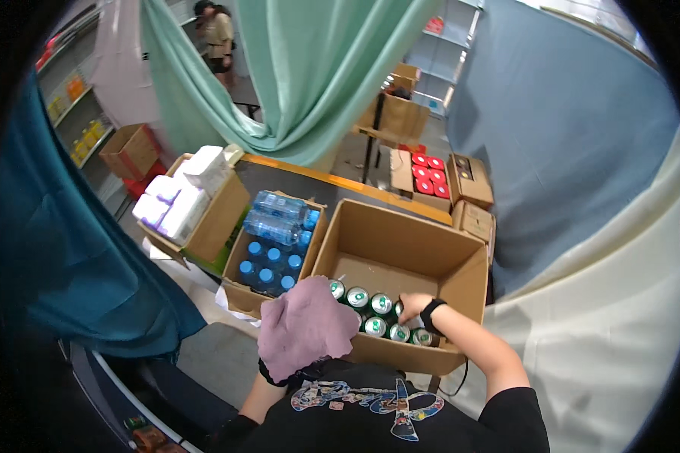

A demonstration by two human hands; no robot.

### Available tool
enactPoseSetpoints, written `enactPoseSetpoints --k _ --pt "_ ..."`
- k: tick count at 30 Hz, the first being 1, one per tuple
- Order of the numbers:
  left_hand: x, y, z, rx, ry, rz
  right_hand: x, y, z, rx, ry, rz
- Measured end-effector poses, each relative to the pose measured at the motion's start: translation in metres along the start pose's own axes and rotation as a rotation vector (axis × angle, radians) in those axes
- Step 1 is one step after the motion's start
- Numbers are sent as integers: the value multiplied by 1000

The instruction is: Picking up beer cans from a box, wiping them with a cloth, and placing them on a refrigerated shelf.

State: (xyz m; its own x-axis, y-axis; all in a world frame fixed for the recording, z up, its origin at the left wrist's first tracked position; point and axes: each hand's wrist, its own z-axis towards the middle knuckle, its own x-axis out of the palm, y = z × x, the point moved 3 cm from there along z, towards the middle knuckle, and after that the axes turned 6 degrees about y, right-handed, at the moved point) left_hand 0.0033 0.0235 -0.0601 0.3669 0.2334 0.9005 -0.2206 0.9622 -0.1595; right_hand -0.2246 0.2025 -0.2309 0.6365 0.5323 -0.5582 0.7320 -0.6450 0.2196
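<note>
Right hand [415, 306]: reaching down into the big cardboard box [457, 298], fingers bent and touching the green-and-silver can [398, 309] at the right end of the back row. Finger gap hidden, so can't make out if they've closed around it or just rest on it. Black band [430, 315] on that wrist.

Left hand: covered by a pink cloth [307, 326], left of the right hand and just over the box's near-left corner; finger state can't be made out.

Counts. Green-and-silver cans [375, 327]: eight visible, two rows of four, upright, below and left of the right-hand fingers; cloth partly covers the leftmost, more may be hidden. Box floor bare beyond the grip.

Left of the big box, next carton [243, 302]: two clear bottles [273, 226] lying on top, six blue caps [267, 275] of upright ones seen below. Farther left: one carton [217, 219], several white packs [205, 167], exact number unclear. Beyond the grip, up and right: six red-topped containers [424, 186] in one carton, two brown boxes [474, 219] beside it.
</note>
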Motion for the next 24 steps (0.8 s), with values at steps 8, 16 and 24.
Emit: enactPoseSetpoints --k 8,16,24 --pt "16 25 -47 139 -618 -84 -10 15 -5 -10 92 38" --pt "30 52 -94 226 -723 479 3 -4 28 -25 26 30" --pt "51 67 -149 362 -777 548 -23 -6 10 53 12 35"
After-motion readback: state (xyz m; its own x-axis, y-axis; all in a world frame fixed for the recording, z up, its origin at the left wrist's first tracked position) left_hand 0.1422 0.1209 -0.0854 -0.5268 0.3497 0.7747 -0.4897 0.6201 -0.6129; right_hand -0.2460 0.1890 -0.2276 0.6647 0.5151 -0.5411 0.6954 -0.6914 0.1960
